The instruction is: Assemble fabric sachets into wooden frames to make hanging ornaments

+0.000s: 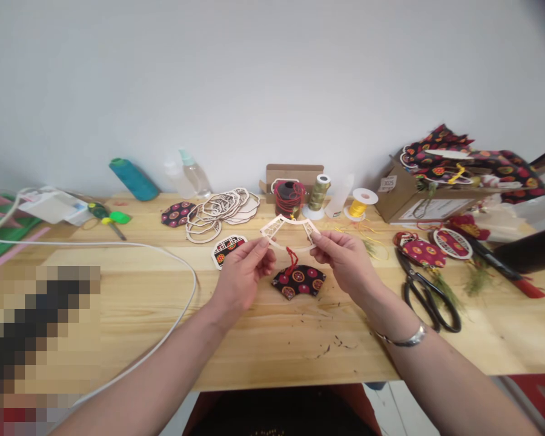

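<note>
Both my hands hold a thin fan-shaped wooden cutout frame (290,232) above the wooden table (263,339). My left hand (243,272) pinches its left end and my right hand (340,257) pinches its right end. Below the frame lies a fan-shaped piece of black fabric with red and orange circles (298,281), with a red cord loop (291,259) rising from it toward the frame. A silver bracelet (406,339) is on my right wrist.
A pile of wooden cutouts (222,211) lies back left, near a teal spool (134,180) and clear bottles (191,174). Spools of red, gold and yellow cord (320,194) stand behind. Black scissors (429,297) and a cardboard box of fabric pieces (436,188) are right. A white cable (181,303) curves left.
</note>
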Tool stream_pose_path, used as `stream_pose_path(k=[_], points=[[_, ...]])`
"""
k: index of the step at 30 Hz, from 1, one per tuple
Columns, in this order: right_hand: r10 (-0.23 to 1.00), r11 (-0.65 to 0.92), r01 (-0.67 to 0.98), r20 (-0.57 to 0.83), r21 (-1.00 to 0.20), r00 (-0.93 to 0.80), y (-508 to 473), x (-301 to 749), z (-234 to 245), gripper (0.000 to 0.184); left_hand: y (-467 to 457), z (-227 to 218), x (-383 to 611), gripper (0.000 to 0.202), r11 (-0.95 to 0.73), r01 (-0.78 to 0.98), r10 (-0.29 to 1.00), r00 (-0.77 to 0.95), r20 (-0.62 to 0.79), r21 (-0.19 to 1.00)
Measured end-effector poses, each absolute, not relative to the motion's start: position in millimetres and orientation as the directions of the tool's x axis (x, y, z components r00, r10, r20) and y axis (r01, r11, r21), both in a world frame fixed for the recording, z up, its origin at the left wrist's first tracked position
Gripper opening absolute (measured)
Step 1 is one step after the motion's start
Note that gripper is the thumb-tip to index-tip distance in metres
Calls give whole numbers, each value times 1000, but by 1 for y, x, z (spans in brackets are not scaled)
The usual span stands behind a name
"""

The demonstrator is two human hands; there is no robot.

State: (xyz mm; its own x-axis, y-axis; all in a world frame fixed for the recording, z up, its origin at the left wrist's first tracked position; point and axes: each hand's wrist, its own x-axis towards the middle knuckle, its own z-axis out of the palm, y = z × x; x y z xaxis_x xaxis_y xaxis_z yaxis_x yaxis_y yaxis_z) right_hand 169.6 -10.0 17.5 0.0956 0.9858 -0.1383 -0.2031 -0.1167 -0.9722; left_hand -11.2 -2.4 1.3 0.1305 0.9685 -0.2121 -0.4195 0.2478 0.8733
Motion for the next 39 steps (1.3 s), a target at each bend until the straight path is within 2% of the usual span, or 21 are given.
stream_pose_path(k=[10, 26, 31, 36, 39], points=[[991, -74, -141, -88, -987, 96, -8, 174, 15, 25, 3, 8, -15, 27, 167, -489, 985, 44, -167, 856], [994, 40, -14, 38, -999, 100, -1, 178, 8, 19, 5, 10, -13, 33, 185, -519, 980, 33, -197, 834], [994, 44, 7, 45, -999, 98, -1, 180, 5, 22, 5, 9, -14, 32, 189, -522, 980, 41, -197, 832], [996, 64, 118, 71, -991, 59, 0, 185, 7, 28, 7, 6, -14, 27, 177, -528, 981, 26, -193, 830], [998, 24, 177, 33, -984, 48, 0, 191, 11, 34, 7, 4, -14, 24, 184, -510, 981, 43, -188, 840]])
